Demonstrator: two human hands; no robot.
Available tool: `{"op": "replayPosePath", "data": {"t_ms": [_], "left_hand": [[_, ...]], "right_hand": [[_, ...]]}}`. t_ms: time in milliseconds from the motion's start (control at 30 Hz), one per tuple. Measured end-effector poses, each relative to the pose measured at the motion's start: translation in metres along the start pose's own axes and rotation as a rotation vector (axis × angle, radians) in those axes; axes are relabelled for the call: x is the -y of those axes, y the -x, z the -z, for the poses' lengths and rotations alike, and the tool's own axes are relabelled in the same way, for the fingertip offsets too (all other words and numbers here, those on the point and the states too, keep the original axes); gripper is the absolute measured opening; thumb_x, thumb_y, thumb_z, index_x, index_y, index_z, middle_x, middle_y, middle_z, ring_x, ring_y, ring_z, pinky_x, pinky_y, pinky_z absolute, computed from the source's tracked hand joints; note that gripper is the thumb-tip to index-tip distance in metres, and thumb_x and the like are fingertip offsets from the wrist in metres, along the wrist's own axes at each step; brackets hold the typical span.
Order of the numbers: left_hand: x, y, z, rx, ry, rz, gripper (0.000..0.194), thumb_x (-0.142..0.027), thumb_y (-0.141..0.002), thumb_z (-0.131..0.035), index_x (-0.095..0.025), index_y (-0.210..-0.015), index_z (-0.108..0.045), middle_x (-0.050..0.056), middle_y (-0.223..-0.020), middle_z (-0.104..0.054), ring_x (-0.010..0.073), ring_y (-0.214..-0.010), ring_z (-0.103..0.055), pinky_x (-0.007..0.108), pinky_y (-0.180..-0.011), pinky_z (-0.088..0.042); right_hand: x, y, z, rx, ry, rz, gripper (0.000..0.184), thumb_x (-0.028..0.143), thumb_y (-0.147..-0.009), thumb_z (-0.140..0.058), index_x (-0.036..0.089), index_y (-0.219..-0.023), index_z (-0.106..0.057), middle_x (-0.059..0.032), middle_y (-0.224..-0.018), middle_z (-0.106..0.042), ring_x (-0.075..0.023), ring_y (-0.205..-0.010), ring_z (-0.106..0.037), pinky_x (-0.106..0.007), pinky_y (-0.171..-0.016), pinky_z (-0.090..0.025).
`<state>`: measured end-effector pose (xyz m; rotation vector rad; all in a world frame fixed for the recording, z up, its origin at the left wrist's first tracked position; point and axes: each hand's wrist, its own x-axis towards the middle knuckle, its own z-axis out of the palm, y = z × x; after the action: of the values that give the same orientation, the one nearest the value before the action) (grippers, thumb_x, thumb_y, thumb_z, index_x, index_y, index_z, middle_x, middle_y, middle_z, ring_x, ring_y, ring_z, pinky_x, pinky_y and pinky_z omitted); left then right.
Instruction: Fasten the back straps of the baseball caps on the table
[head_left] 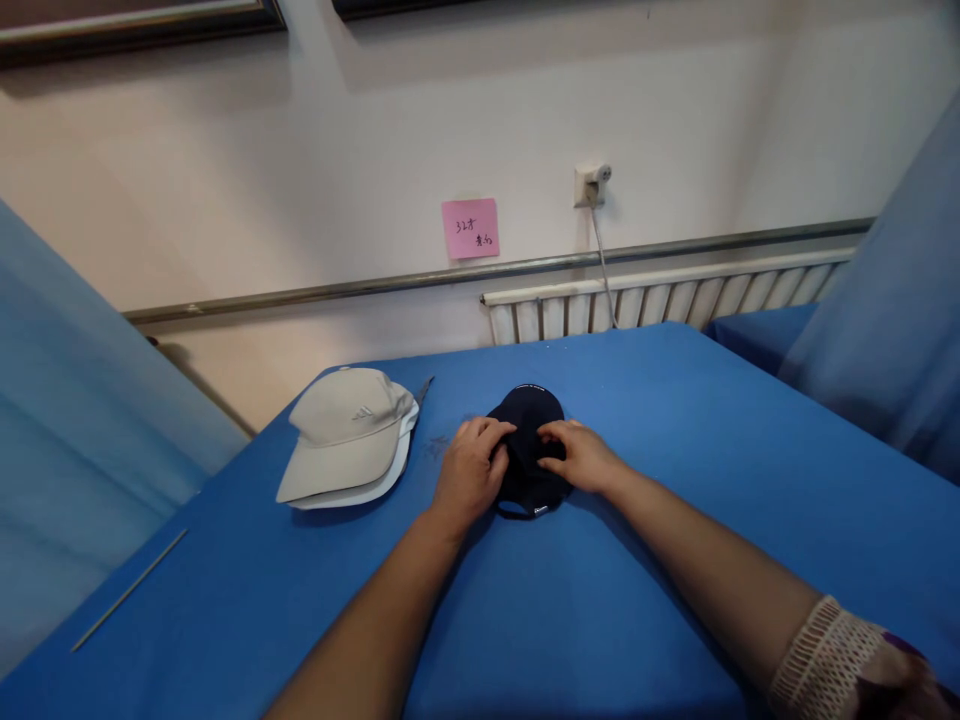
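A black baseball cap (526, 410) lies on the blue table, its brim pointing away from me and its back strap towards me. My left hand (471, 468) grips the cap's left side, fingers and thumb curled on the dark cloth. On the opposite side my right hand (579, 456) pinches the fabric between thumb and fingers. Left of my hands sits a beige cap (341, 408) with a small logo, stacked over a white cap (375, 490). A dark edge or strap shows behind this stack.
The blue table (660, 600) reaches the wall, with a thin stick (129, 592) at its left. Blue curtains (67, 430) hang on both sides. Behind are a metal rail (337, 290), a white radiator (652, 300), a plugged socket (590, 187) and a pink note (470, 228).
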<state>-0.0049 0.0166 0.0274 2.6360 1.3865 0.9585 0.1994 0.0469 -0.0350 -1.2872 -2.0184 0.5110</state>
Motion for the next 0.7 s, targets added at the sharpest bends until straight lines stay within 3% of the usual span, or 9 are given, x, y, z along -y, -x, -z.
{"op": "replayPosePath", "data": {"t_ms": [267, 500, 600, 700], "left_hand": [[0.002, 0.0, -0.007, 0.041, 0.007, 0.003, 0.031, -0.007, -0.083, -0.048, -0.021, -0.107, -0.063, 0.005, -0.102, -0.062, 0.0205, -0.097, -0.055, 0.038, -0.086, -0.047], [0.003, -0.001, -0.007, 0.04, 0.003, 0.011, 0.029, -0.008, -0.082, -0.049, -0.021, -0.104, -0.063, 0.005, -0.101, -0.063, 0.0208, -0.098, -0.056, 0.038, -0.088, -0.047], [0.004, -0.001, -0.005, 0.044, 0.008, 0.023, 0.028, -0.009, -0.082, -0.049, -0.02, -0.103, -0.063, 0.005, -0.101, -0.063, 0.0208, -0.098, -0.056, 0.038, -0.088, -0.046], [0.004, -0.001, -0.006, 0.036, 0.032, 0.028, 0.028, -0.009, -0.081, -0.049, -0.021, -0.102, -0.063, 0.005, -0.101, -0.064, 0.0205, -0.098, -0.057, 0.038, -0.088, -0.047]], "right_hand": [[0.019, -0.003, 0.003, 0.21, 0.344, 0.0, 0.012, 0.019, -0.081, -0.062, 0.023, -0.09, -0.069, -0.0041, -0.087, -0.072, -0.0213, -0.086, -0.063, -0.031, -0.076, -0.039], [0.018, -0.005, -0.002, 0.233, 0.417, 0.028, 0.017, 0.017, -0.086, -0.05, 0.019, -0.082, -0.067, -0.008, -0.086, -0.072, -0.0212, -0.078, -0.065, -0.029, -0.065, -0.038], [0.015, -0.003, -0.004, 0.2, 0.353, 0.006, 0.012, 0.024, -0.086, -0.056, 0.019, -0.092, -0.065, -0.0067, -0.088, -0.071, -0.0199, -0.078, -0.065, -0.027, -0.064, -0.038], [0.016, -0.002, -0.003, 0.148, 0.277, 0.004, 0.027, 0.037, -0.087, -0.06, 0.02, -0.108, -0.058, -0.0053, -0.091, -0.071, -0.0191, -0.08, -0.065, -0.026, -0.063, -0.038]]}}
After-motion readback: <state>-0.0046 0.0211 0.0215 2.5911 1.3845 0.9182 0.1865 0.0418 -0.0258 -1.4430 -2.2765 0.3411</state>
